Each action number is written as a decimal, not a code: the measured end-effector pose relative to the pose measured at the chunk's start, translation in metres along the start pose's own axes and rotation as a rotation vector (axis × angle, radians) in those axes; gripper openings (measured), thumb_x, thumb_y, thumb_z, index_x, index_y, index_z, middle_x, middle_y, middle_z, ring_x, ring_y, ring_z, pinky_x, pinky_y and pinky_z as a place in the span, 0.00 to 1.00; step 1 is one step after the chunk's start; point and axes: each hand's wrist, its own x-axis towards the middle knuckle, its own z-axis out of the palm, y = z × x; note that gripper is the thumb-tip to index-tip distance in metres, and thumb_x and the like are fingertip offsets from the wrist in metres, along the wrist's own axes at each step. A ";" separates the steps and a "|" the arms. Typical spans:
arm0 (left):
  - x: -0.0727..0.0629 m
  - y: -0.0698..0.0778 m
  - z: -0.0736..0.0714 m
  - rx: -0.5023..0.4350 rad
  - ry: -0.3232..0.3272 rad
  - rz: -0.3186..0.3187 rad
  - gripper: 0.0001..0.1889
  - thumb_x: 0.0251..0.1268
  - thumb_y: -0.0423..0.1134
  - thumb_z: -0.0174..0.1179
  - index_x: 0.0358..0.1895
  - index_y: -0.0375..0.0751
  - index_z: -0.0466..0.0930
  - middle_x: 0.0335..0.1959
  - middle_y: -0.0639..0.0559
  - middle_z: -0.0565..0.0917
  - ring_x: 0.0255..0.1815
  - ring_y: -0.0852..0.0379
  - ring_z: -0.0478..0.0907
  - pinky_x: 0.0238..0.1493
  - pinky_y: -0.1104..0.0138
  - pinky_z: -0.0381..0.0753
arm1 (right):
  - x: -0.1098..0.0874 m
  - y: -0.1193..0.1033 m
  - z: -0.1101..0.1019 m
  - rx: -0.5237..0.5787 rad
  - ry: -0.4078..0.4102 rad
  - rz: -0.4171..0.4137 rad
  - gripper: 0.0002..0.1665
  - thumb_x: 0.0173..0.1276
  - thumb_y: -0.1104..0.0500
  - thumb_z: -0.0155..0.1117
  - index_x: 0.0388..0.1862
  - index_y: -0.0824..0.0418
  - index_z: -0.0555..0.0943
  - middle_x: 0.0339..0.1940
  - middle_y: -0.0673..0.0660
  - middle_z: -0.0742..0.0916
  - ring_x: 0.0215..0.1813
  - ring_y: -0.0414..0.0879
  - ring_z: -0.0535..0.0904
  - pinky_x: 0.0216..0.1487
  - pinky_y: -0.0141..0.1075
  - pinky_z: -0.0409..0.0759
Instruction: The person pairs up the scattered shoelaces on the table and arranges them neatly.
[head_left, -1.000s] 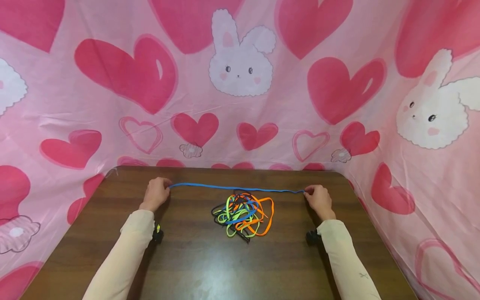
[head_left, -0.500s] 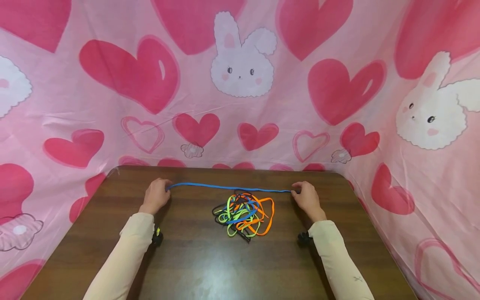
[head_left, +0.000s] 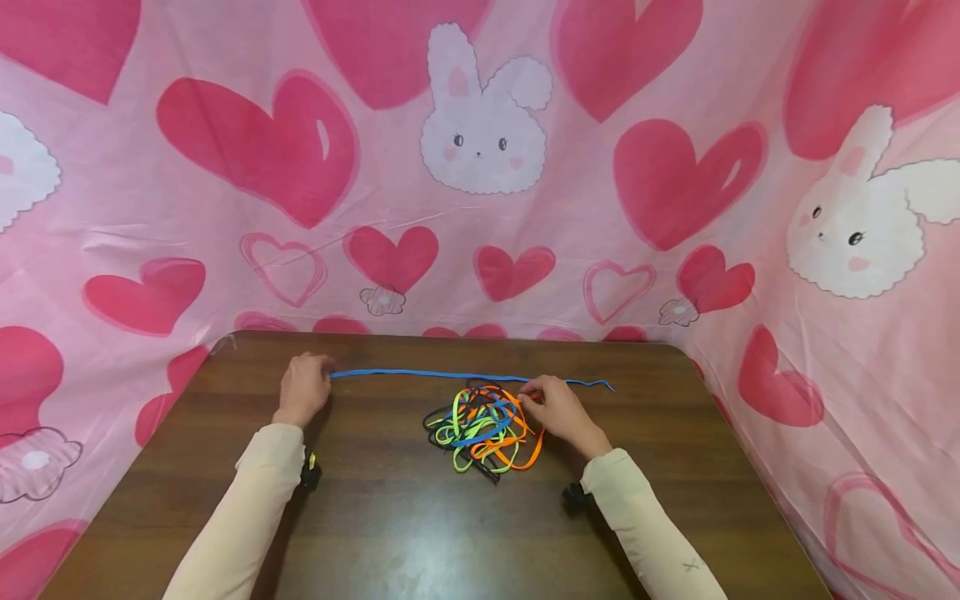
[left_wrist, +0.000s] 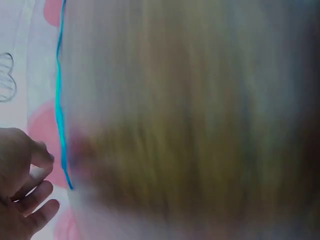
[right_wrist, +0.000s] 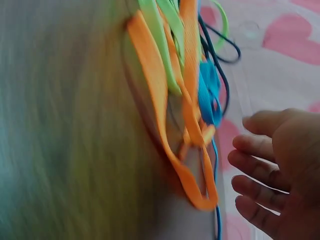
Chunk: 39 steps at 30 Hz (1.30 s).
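Observation:
A blue shoelace (head_left: 420, 372) lies stretched across the far part of the table, its right tip bent. My left hand (head_left: 303, 387) is at its left end; in the left wrist view the fingers are relaxed and hold nothing, apart from the lace tip. Nearer the front lies a tangled pile of flat laces: orange (right_wrist: 157, 85), lime green (head_left: 459, 462), blue (right_wrist: 207, 95) and thin black cords (right_wrist: 218, 65). My right hand (head_left: 558, 408) hovers at the pile's right side, fingers loosely spread and nothing between them, partly covering the orange loop in the head view.
The brown wooden table (head_left: 420, 533) has a rounded far edge close to a pink curtain (head_left: 570, 208) printed with hearts and rabbits, which also hangs along both sides. A small black wrist camera (head_left: 576, 497) sits under the right cuff.
My right hand has let go of the blue shoelace's right end and moved left to the pile. My left hand has shifted slightly left and released its end.

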 end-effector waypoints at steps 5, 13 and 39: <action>0.000 0.023 0.003 -0.085 0.030 0.036 0.12 0.61 0.25 0.57 0.46 0.28 0.85 0.44 0.30 0.84 0.48 0.30 0.79 0.48 0.40 0.77 | -0.001 -0.013 0.016 0.011 -0.046 -0.020 0.04 0.65 0.58 0.74 0.39 0.56 0.89 0.37 0.49 0.86 0.40 0.43 0.77 0.44 0.41 0.78; -0.007 0.099 0.007 -0.286 -0.051 0.189 0.12 0.66 0.28 0.63 0.50 0.33 0.86 0.47 0.39 0.87 0.51 0.39 0.83 0.55 0.45 0.79 | -0.010 -0.027 0.025 0.046 -0.066 0.011 0.02 0.67 0.62 0.71 0.35 0.57 0.85 0.26 0.47 0.80 0.34 0.43 0.71 0.38 0.38 0.72; -0.062 0.193 0.016 -0.663 -0.387 0.242 0.10 0.72 0.38 0.63 0.47 0.36 0.88 0.43 0.52 0.89 0.48 0.53 0.82 0.55 0.46 0.79 | -0.044 -0.084 -0.021 0.273 0.078 -0.297 0.09 0.66 0.70 0.70 0.44 0.62 0.88 0.39 0.55 0.90 0.32 0.38 0.78 0.35 0.34 0.81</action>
